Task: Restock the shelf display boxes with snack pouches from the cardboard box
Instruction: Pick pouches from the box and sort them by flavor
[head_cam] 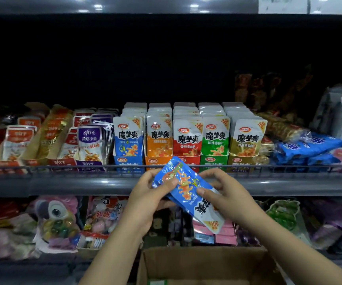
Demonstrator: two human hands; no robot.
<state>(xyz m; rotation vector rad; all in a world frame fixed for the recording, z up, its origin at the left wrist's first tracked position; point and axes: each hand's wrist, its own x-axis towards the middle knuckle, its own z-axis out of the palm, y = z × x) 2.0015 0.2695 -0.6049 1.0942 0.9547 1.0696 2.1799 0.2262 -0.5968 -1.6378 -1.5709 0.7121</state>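
left hand (145,194) and right hand (225,192): both pinch a small stack of blue snack pouches (186,192), squaring it above the cardboard box (203,264), likely for the blue display box (128,161) just behind

Blue snack pouches (186,192) tilted above open cardboard box (203,264)

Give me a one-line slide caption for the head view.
Both hands hold blue snack pouches before the shelf's blue display box.
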